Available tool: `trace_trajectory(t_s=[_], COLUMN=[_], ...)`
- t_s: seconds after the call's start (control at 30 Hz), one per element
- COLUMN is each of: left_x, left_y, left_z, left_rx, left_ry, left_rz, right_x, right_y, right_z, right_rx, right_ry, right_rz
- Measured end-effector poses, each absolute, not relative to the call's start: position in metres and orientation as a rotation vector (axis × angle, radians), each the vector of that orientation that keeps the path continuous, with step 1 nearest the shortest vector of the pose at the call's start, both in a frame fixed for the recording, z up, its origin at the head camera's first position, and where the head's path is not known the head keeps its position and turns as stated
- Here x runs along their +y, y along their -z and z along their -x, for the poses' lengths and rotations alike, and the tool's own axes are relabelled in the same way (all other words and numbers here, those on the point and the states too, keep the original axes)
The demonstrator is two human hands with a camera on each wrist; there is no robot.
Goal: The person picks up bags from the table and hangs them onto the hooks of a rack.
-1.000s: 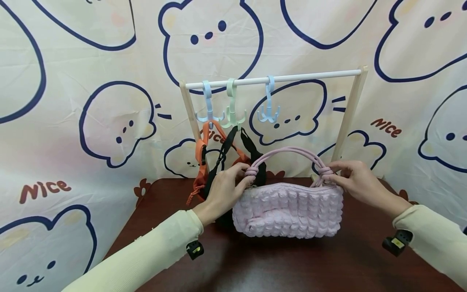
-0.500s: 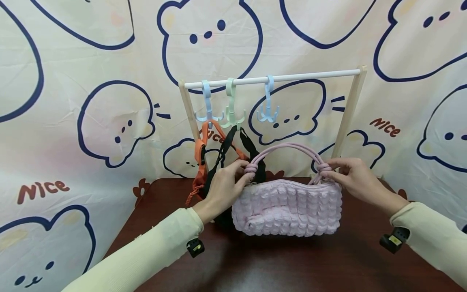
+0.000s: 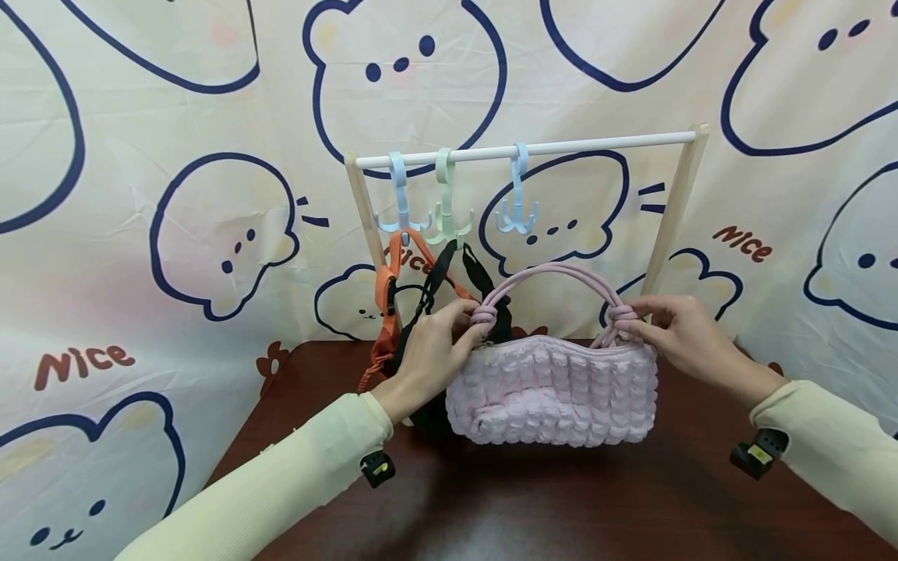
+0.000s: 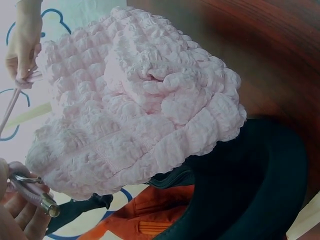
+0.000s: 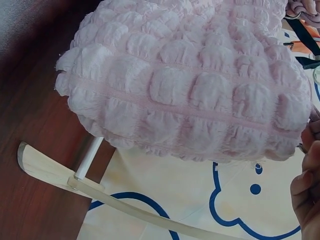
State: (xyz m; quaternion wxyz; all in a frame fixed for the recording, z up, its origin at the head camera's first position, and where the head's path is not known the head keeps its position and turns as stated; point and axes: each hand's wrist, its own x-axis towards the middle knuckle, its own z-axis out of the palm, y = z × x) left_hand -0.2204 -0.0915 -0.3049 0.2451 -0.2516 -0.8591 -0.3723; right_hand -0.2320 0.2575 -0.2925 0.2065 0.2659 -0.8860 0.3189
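Observation:
A pale pink puffy handbag (image 3: 554,393) hangs above the table, held by both hands at the knotted ends of its looped handle (image 3: 554,269). My left hand (image 3: 438,347) pinches the left knot between thumb and fingers. The right hand (image 3: 684,331) pinches the knot at the other end. In the left wrist view the bag's puckered side (image 4: 135,105) fills the middle, and a metal zipper pull (image 4: 49,206) shows by the left fingers. The right wrist view shows the bag's end (image 5: 190,85), with part of the right hand (image 5: 309,185) at the edge.
Behind the bag stands a rack with a white rod (image 3: 603,144). Two blue hooks, one at the left (image 3: 400,202), and a green hook (image 3: 447,206) hang from it. An orange bag (image 3: 386,335) and a black bag (image 3: 429,421) hang at the left, above the brown table (image 3: 491,506).
Both hands have raised the pink handbag a little, and its handle now stands higher before the rack. The grip at both knots stays the same.

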Motion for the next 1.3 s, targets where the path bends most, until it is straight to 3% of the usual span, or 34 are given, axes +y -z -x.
trace_trajectory(t_s=[1.3], left_x=[-0.091], left_y=[0.280], left_z=[0.225], left_rx=[-2.291], left_ry=[0.968], left_rz=[0.662], right_x=[0.245], right_y=[0.268], right_z=[0.239], right_rx=[-2.378], right_ry=[-0.842], right_rz=[-0.746])
